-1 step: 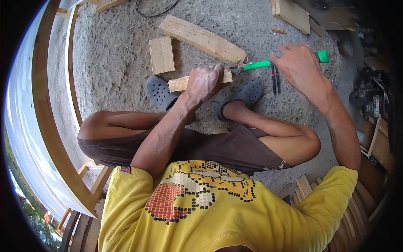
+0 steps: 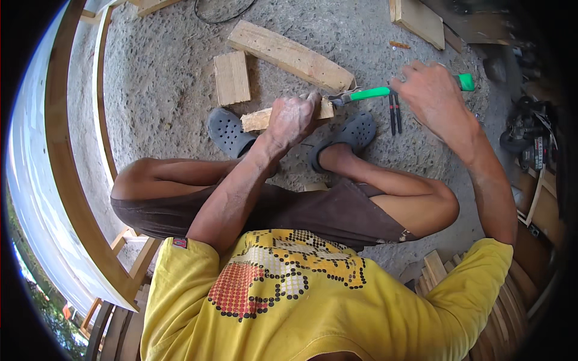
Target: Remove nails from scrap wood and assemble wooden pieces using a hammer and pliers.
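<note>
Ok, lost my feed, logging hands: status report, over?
Left hand pressing down the small wood block. Right hand gripping the green-handled hammer, head beside the block. Two dark markers lie under the handle.

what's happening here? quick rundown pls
A person crouches on a rough concrete floor. The left hand presses down on a small piece of wood lying between two grey clogs. The right hand grips a green-handled hammer, its head right by the end of that piece. A longer plank and a short board lie just beyond, and a pair of dark-handled pliers lies near the right foot.
</note>
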Demonstrator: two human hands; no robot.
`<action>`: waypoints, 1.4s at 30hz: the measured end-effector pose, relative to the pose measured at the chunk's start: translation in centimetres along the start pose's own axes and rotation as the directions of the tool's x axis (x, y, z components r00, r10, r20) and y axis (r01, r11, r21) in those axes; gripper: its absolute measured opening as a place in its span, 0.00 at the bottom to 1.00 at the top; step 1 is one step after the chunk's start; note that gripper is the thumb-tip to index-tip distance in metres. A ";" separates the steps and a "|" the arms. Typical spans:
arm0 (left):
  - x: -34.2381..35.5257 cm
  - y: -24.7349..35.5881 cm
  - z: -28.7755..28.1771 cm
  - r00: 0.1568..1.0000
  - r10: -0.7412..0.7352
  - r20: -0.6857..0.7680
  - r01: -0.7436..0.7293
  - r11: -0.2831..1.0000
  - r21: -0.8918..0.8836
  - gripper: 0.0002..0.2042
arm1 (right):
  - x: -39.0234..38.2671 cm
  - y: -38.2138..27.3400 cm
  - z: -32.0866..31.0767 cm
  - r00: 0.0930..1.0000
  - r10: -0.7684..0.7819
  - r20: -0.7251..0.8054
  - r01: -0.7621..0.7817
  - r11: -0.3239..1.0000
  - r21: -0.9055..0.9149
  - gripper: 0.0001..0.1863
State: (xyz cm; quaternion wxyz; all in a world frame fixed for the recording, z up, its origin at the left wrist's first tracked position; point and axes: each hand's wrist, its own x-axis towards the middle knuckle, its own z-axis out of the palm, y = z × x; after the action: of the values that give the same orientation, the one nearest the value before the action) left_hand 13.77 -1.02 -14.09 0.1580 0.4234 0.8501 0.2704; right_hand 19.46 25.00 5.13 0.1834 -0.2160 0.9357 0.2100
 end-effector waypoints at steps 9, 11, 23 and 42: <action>0.2 1.2 1.1 0.999 -0.044 0.009 0.044 0.999 0.021 0.19 | -0.6 -2.7 -2.4 0.992 0.085 -0.096 -0.090 0.995 -0.045 0.07; 0.4 2.0 1.5 0.998 -0.016 0.068 0.013 0.998 0.054 0.17 | -0.9 -3.1 -2.2 0.998 0.037 0.056 -0.030 0.990 -0.135 0.13; 1.7 2.3 3.8 0.998 0.048 -0.027 -0.048 0.999 0.022 0.10 | -2.9 0.5 3.7 0.992 0.116 0.040 -0.121 0.972 0.202 0.08; 4.9 4.0 -2.4 0.981 -0.146 0.132 0.145 0.989 0.014 0.22 | -17.5 0.3 25.5 0.690 0.523 0.500 -0.638 0.766 0.080 0.09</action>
State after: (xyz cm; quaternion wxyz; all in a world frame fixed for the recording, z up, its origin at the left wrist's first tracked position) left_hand 12.24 4.16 -9.99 0.2326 0.3775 0.8669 0.2277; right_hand 40.44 42.99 -8.71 0.3432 0.1726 0.9050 0.1827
